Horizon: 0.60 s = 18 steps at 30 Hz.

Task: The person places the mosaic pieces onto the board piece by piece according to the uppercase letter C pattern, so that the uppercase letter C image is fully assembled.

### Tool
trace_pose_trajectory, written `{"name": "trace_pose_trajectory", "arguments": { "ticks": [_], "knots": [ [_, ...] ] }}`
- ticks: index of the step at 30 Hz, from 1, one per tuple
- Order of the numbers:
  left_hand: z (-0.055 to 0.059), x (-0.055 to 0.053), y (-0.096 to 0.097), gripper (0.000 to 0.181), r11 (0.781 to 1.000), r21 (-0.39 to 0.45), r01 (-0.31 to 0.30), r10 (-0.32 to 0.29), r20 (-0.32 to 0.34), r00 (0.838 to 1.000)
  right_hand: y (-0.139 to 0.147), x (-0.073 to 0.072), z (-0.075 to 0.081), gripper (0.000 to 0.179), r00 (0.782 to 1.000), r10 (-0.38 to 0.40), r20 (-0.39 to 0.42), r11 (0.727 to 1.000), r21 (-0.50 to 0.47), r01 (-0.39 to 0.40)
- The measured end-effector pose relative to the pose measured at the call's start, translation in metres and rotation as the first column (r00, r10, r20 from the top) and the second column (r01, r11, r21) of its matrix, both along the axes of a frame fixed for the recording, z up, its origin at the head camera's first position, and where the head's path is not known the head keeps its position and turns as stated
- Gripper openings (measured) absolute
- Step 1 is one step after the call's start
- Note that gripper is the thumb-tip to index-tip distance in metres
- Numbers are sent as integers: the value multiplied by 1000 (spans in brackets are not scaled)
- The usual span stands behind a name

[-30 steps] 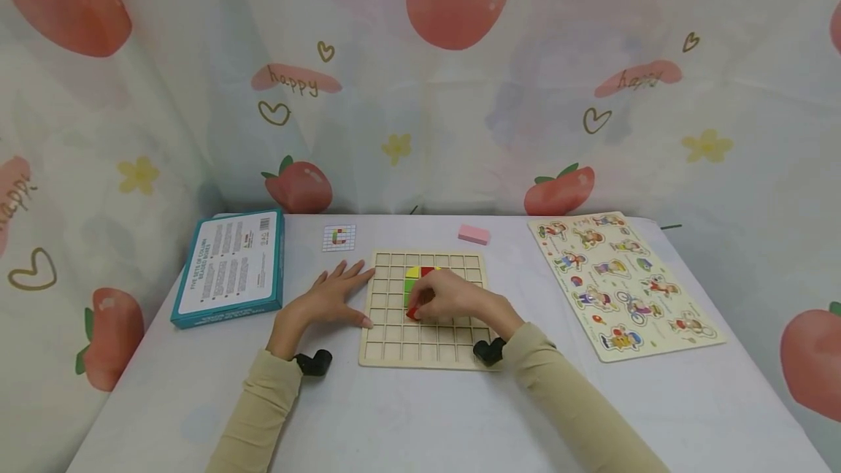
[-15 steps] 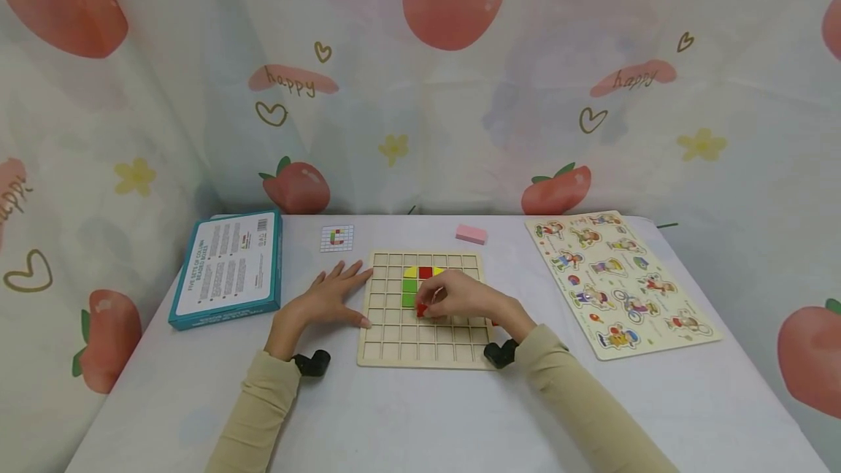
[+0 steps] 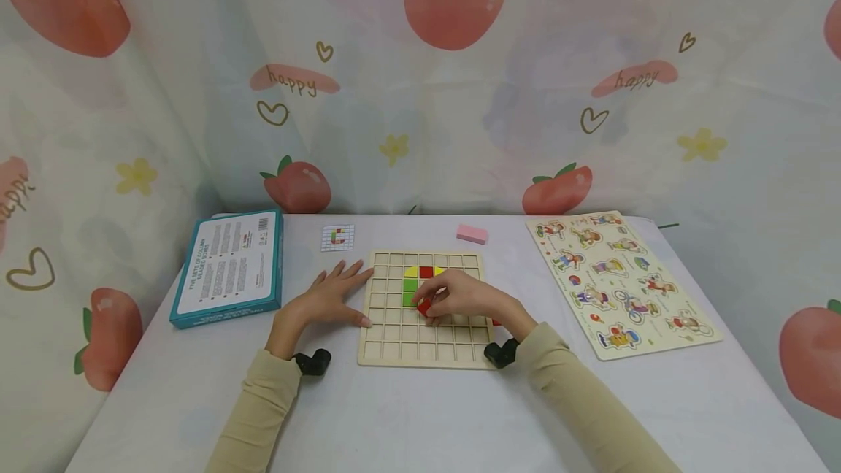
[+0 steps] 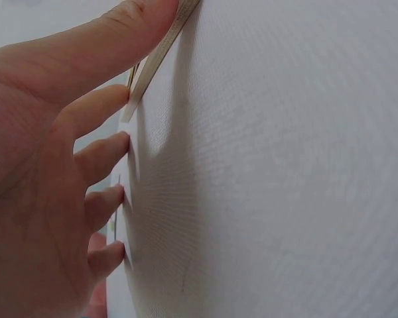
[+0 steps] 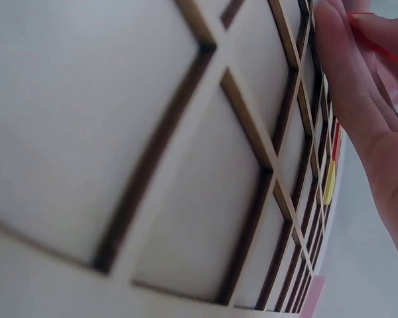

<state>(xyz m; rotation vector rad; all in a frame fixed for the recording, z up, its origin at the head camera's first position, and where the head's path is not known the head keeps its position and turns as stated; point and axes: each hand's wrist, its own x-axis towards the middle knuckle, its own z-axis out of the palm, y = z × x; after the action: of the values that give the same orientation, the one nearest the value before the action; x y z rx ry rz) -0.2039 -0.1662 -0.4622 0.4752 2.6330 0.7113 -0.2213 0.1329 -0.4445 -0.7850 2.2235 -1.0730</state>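
A wooden grid board (image 3: 388, 350) lies on the table. My right hand (image 3: 453, 296) is over its middle, pinching a small red block (image 3: 424, 306) between thumb and fingertips; the red also shows at the fingertips in the right wrist view. Several pieces sit in the grid: green blocks (image 3: 410, 292), a red square (image 3: 426, 272) and yellow pieces (image 3: 411, 271) with a curved edge, partly covered by the right hand. My left hand (image 3: 328, 301) is spread flat at the board's left side. Its thumb touches the board's edge, and its other fingertips rest on the tablecloth (image 4: 285, 165).
Behind the board are a small pattern card (image 3: 338, 238) and a pink block (image 3: 472, 233). A teal box (image 3: 226, 268) lies at the left, a picture puzzle board (image 3: 620, 283) at the right. Something red (image 3: 496, 322) peeks out beside the right wrist.
My right hand has shifted slightly right with the red block, which now tilts in the fingertips, and more of the green and yellow pieces shows. The left hand stays put.
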Motion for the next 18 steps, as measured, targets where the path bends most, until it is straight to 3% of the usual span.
{"name": "trace_pose_trajectory", "arguments": {
  "ticks": [3,9,18],
  "knots": [
    [0,0,0,101,1000,6,1,-1,-3,1000,-3,1,1,19,1000,4,14,1000,-11,-4],
    [-1,-1,1,101,1000,1,0,0,1,1000,-6,0,-1,10,998,9,-64,1000,17,-8],
    [0,0,0,100,1000,8,2,-2,5,1000,-10,-1,-6,10,1000,-4,-26,1000,-19,4]
  ]
}}
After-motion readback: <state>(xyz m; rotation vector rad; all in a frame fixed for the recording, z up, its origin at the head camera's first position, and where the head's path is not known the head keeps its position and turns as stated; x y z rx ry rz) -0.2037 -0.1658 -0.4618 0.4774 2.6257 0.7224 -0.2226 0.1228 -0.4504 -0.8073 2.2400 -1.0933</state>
